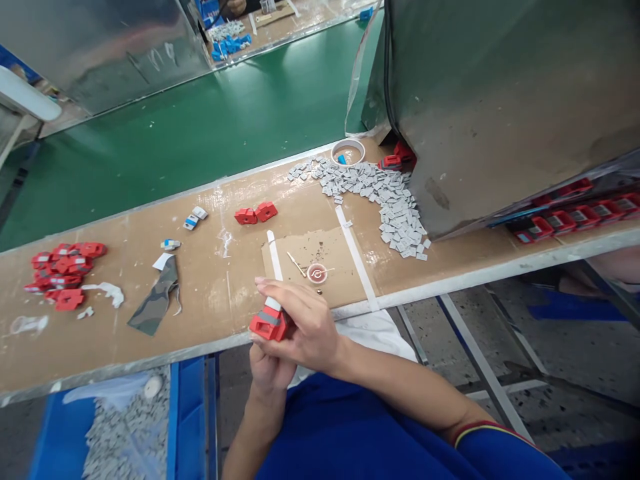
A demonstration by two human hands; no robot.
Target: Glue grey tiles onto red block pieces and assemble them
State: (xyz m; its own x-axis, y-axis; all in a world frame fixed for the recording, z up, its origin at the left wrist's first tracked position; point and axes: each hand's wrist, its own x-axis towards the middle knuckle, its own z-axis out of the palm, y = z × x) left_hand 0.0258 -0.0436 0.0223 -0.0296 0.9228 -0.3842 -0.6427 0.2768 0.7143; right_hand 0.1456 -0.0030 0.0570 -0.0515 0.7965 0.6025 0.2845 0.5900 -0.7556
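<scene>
Red plastic block with grey-white insert (270,321) sits lower centre of frame, at bench edge. Right hand (305,327) curled around it, fingers closed over top. Left hand (270,370) cupped beneath, grip unclear. Pile of small grey squares (390,200) upper right of centre.

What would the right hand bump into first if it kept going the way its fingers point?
The right hand points left across the red part it holds. Beyond that, probably the grey camouflage scrap on the bench, though depth is hard to judge.
</scene>
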